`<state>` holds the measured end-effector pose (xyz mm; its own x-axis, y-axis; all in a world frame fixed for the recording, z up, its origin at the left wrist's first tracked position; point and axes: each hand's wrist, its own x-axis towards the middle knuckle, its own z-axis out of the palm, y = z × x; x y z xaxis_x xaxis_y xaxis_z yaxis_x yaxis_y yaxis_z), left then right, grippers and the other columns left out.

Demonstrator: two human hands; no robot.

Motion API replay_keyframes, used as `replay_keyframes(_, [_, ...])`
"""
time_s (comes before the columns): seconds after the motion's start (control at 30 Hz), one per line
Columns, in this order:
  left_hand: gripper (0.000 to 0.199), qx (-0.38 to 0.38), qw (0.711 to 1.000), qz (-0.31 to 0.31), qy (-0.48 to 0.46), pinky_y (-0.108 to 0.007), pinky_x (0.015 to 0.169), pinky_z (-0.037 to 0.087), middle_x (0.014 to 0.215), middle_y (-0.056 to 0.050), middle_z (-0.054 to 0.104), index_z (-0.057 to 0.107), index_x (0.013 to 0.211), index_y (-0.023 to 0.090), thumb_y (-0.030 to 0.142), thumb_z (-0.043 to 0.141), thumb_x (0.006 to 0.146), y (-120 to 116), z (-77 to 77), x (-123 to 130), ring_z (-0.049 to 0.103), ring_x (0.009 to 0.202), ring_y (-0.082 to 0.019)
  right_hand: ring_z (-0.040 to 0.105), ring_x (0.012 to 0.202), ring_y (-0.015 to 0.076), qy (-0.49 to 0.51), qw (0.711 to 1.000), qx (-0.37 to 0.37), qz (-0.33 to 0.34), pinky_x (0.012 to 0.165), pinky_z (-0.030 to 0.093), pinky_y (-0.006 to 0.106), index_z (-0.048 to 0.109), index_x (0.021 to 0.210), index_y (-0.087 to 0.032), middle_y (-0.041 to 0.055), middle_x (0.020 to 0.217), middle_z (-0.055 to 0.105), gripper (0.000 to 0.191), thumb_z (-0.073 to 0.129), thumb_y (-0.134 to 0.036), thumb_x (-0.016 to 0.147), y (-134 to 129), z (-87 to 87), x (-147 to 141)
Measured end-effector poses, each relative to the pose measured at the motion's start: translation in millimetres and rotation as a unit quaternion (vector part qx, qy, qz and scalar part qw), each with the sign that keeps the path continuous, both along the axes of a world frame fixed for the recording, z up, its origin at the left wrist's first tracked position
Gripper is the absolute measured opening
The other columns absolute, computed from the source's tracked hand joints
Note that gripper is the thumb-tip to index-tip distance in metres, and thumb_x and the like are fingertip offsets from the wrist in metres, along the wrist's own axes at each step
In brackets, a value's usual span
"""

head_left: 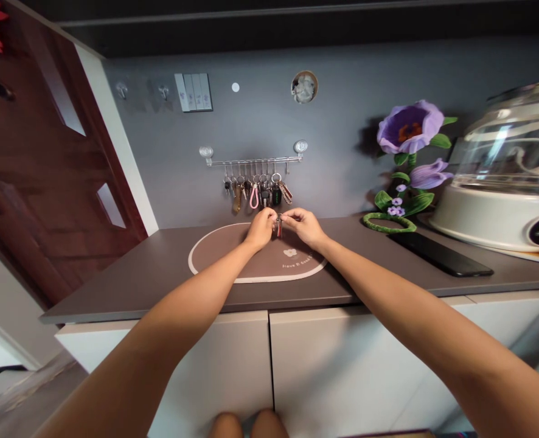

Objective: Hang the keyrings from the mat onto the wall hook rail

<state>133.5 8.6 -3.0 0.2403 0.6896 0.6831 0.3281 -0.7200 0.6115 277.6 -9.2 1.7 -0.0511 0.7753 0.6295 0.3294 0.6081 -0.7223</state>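
My left hand (261, 227) and my right hand (303, 225) meet above a brown oval mat (233, 258) with a pale rim. Between their pinched fingertips hangs a small bunch of keys (279, 229) with a reddish piece on it; its details are too small to make out. Both hands are closed on this bunch. Just behind them, a clear hook rail (253, 162) on the wall carries several key sets, among them a pink loop (254, 196), a brown strap (237, 199) and a dark fob (276, 194).
A black phone (440, 252) lies on the grey counter (128, 274) to the right. Behind it stand purple felt flowers (410, 131) and a white appliance with a clear cover (502, 207). A dark red door (36, 152) is at left, and a shelf (269, 27) overhangs the top.
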Motion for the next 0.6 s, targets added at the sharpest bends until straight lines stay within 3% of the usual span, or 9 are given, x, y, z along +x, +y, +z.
replay_keyframes(0.2, [0.01,-0.012,1.0,-0.012,-0.005,-0.02,0.058,0.038,0.068,0.001,0.051,0.047,0.076,0.017,0.02,0.038,0.08,-1.5,-1.1,0.3,0.048,0.058,-0.008,0.054,0.069,0.0116,0.056,0.998,-0.03,0.026,0.07,0.042,0.025,0.059,0.072,-0.014,0.0018,0.072,0.061,0.027,0.06,-0.039,0.065,0.4,-0.7,2.1])
replay_keyframes(0.43, [0.02,0.043,0.994,0.064,0.077,-0.023,0.061,0.036,0.066,-0.001,0.054,0.049,0.075,0.017,0.027,0.034,0.084,-0.5,-1.7,-8.1,0.048,0.06,-0.011,0.053,0.066,0.0098,0.146,0.986,-0.063,0.049,0.071,0.043,0.026,0.058,0.074,-0.015,0.0006,0.07,0.059,0.028,0.062,-0.041,0.063,-1.5,4.2,3.3])
replay_keyframes(0.6, [0.021,0.035,0.99,0.091,0.105,-0.024,0.065,0.036,0.07,-0.002,0.056,0.051,0.077,0.017,0.027,0.034,0.083,0.3,-1.5,-13.0,0.05,0.066,-0.013,0.055,0.069,0.0099,0.235,0.963,-0.101,0.082,0.07,0.046,0.027,0.057,0.074,-0.017,0.0007,0.075,0.059,0.028,0.066,-0.04,0.06,-2.3,9.4,-0.1])
